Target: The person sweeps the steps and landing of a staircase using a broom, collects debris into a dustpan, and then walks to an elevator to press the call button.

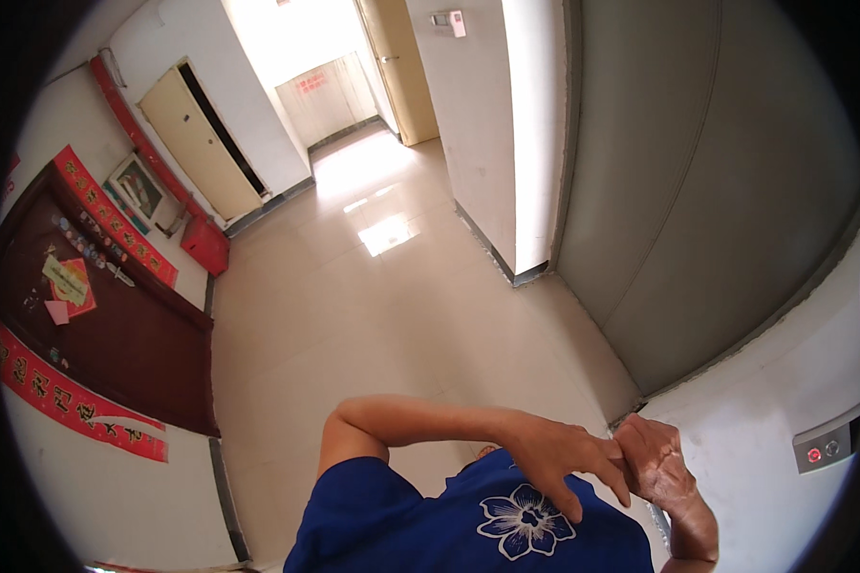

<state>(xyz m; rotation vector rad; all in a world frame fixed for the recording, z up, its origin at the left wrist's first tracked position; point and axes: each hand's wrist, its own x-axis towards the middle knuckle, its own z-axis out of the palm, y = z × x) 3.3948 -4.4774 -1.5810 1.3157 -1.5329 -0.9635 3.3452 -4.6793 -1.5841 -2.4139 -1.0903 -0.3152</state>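
Observation:
Both my hands meet in front of my chest, over a blue shirt with a white flower print. My left hand reaches across from the left with its fingers spread, and its fingertips touch my right hand. My right hand is bent at the wrist with its fingers curled; whether something small is between the fingers cannot be seen. Beyond them lies the glossy tiled floor of a hallway.
Grey elevator doors stand at the right, with a call-button panel, one button lit red. At left are a dark red door with red paper banners and a red box. A yellowish door stands at the far end.

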